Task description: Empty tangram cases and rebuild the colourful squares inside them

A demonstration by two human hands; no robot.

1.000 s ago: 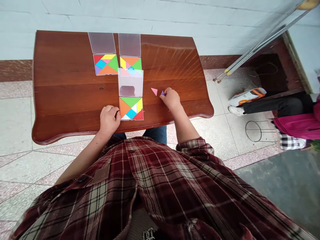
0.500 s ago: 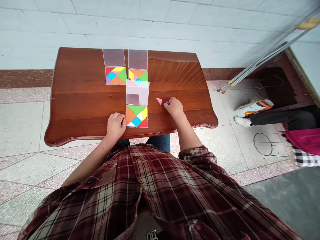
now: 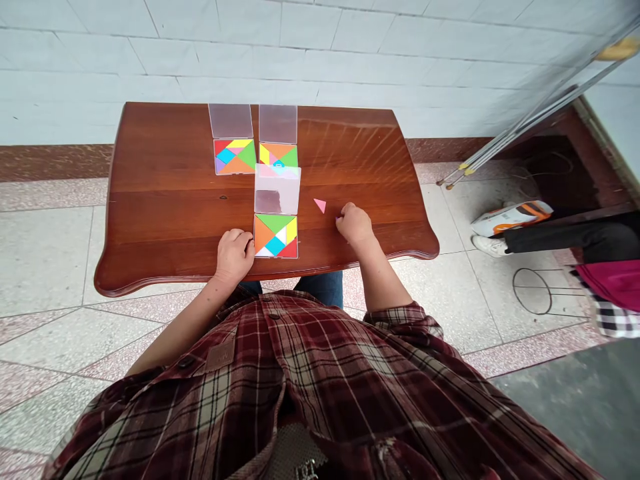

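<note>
Three square tangram cases lie open on a polished wooden table point(image 3: 165, 200), each filled with bright coloured pieces and each with a clear hinged lid. My left hand point(image 3: 234, 257) curls against the left edge of the nearest case point(image 3: 275, 236). My right hand point(image 3: 355, 225) rests on the wood to the right, its fingertips over a small purple triangle point(image 3: 339, 219) that is almost hidden. A loose pink triangle point(image 3: 320, 205) lies just beyond those fingers. The other cases point(image 3: 235, 157) point(image 3: 279, 155) stand further back.
Behind the table is a pale tiled wall. To the right, a seated person's dark trouser leg point(image 3: 565, 239) and white shoe point(image 3: 490, 247) rest near a patterned bag point(image 3: 511, 219). A wire stand point(image 3: 533, 291) and long metal poles point(image 3: 520, 127) stand there too.
The view has tipped, so the table sits lower in the frame. My right hand has shifted slightly right and now covers nearly all of the purple triangle. My left hand stays at the case.
</note>
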